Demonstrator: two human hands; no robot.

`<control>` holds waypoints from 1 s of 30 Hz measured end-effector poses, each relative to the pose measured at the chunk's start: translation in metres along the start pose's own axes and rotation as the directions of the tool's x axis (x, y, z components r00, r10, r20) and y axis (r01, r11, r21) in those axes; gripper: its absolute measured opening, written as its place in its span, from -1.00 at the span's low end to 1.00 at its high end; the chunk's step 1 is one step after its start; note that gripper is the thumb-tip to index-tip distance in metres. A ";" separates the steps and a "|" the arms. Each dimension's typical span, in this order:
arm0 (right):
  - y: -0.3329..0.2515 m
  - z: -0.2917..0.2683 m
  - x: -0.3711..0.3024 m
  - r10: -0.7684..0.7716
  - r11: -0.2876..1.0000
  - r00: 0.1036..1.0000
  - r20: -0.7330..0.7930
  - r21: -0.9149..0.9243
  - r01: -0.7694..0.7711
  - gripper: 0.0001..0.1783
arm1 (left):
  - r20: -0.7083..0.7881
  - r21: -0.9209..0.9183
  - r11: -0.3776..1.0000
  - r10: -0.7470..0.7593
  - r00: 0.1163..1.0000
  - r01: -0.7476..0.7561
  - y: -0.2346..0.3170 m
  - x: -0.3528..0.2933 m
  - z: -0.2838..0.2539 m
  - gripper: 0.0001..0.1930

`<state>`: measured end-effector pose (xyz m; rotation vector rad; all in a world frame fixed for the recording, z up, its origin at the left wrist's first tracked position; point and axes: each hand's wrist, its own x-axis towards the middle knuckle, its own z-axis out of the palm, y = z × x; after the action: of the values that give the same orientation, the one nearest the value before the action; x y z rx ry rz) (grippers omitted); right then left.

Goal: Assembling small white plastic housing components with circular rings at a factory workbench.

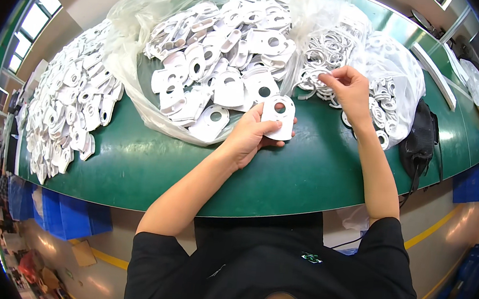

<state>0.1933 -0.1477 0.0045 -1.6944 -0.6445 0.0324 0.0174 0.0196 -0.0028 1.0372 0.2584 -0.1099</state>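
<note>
My left hand (249,136) holds a flat white plastic plate (279,117) with a round hole near its top, just above the green table (283,176). My right hand (348,90) reaches into a pile of white rings (325,49) in a clear bag, its fingertips pinched on one ring. Behind the left hand lies a clear plastic bag (137,21) heaped with more white holed plates (225,51).
A long heap of finished white plates (69,106) covers the table's left side. A black bag (419,142) hangs at the right edge. White strips (434,67) lie at the far right. Blue crates (57,213) stand on the floor below.
</note>
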 end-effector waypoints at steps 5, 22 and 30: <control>-0.014 -0.001 0.000 0.283 0.906 0.957 0.068 0.310 -0.289 -0.75 | 0.010 0.013 1.000 0.022 1.000 -0.022 0.002 -0.002 0.001 -0.59; -0.034 0.026 -0.026 -0.550 0.684 0.614 0.566 -0.117 0.720 -0.80 | 0.023 0.026 0.994 0.106 0.994 -0.107 0.007 0.000 -0.008 -0.52; -0.032 0.026 -0.030 -0.576 0.590 0.567 0.589 -0.180 0.787 -0.73 | 0.031 -0.019 0.995 0.099 0.995 -0.098 0.005 0.000 -0.005 -0.62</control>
<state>0.1461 -0.1340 0.0177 -1.7209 -1.8123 -0.3042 0.0176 0.0267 -0.0011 1.0277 0.1788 -0.0352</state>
